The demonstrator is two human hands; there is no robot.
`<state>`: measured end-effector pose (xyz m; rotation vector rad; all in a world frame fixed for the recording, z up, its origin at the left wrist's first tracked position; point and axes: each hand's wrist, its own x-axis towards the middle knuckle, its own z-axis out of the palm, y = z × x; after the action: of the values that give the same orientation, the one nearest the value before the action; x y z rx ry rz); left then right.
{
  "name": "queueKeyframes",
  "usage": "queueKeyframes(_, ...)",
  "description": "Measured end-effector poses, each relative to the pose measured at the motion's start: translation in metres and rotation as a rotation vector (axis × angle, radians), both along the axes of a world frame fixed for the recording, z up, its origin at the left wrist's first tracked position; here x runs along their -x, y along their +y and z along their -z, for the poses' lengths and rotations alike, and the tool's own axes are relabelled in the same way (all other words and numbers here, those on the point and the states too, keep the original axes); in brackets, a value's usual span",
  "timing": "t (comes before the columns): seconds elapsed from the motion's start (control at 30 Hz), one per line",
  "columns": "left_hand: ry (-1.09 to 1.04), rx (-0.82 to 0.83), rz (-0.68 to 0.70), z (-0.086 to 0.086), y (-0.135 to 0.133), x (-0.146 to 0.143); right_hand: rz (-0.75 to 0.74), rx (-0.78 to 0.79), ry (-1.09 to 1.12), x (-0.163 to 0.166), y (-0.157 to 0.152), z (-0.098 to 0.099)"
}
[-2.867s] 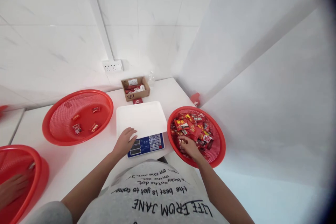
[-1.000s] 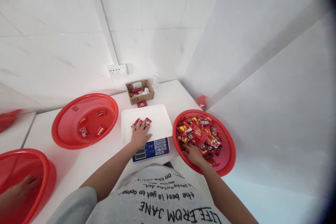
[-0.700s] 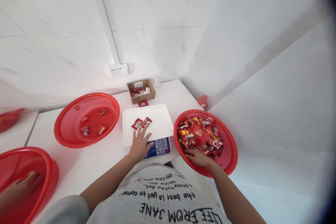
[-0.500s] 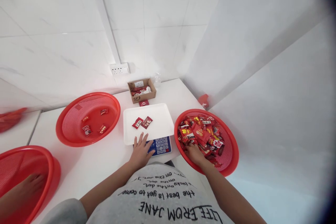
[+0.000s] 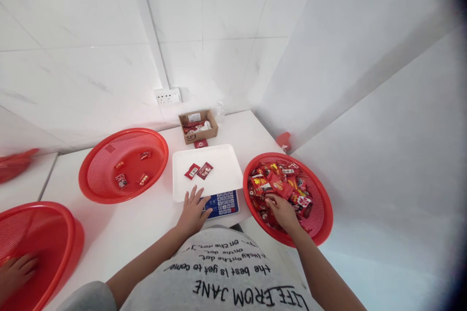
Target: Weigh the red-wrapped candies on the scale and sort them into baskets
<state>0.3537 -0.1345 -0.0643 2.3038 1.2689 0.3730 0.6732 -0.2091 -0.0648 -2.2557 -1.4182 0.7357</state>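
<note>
My left hand [image 5: 192, 211] lies with fingers spread at the near edge of a white scale tray [image 5: 222, 160], beside the blue keypad [image 5: 226, 203]. Two small red wrapped packets, a brighter one [image 5: 191, 171] and a darker one [image 5: 205, 170], rest on the tray. To the right, my right hand [image 5: 283, 213] is inside a red mesh basket [image 5: 323, 209] heaped with red wrapped packets [image 5: 279, 185]. Its fingers are pinched together at the heap's near side; anything between them is too hidden to name.
Behind the scale stands a small cardboard box [image 5: 199, 137] with packets inside, and one red packet [image 5: 200, 144] before it. Another red basket [image 5: 85, 175] at left holds several packets. Another person's hand [image 5: 18, 272] reaches into a third basket [image 5: 71, 248].
My right hand has risen a little and moved right over the packets. The other person's hand has shifted left in its basket. My left hand stays by the scale.
</note>
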Motion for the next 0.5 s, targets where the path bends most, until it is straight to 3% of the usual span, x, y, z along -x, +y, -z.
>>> queueKeyframes(0.13,-0.168,0.113,0.000,-0.009,0.003,-0.008,0.181,-0.196,0.069,0.008,0.011,-0.029)
queueKeyframes(0.23,-0.424,0.405,-0.031,-0.025,0.005,-0.023,0.327,-0.366,0.279,0.035,0.031,-0.051)
queueKeyframes(0.3,-0.598,0.694,-0.070,-0.038,0.005,-0.036,0.338,-0.443,0.523,0.061,0.045,-0.060)
queueKeyframes(0.4,-0.817,1.095,-0.081,-0.056,0.005,-0.054,0.297,-0.471,0.680,0.101,0.062,-0.067)
queueKeyframes(0.5,-1.000,1.221,-0.137,-0.064,0.007,-0.060,0.204,-0.439,0.779,0.126,0.068,-0.066)
